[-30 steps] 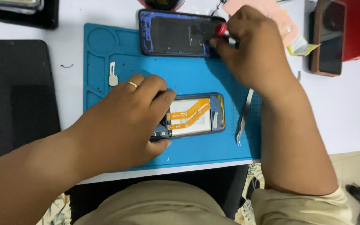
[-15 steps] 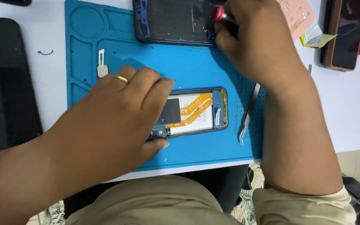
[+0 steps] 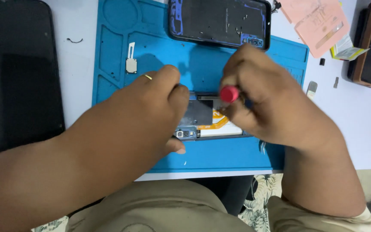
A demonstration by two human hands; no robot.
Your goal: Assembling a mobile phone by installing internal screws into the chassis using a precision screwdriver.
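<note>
Opened phone (image 3: 213,122) mostly under both hands

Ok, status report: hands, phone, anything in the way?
Left hand steadying opened phone on blue mat. Right hand gripping red-capped tool over it. Nothing blocking.

Bare forearms without sleeves, a thin gold ring (image 3: 147,77) on one finger, and khaki trousers (image 3: 159,210).
</note>
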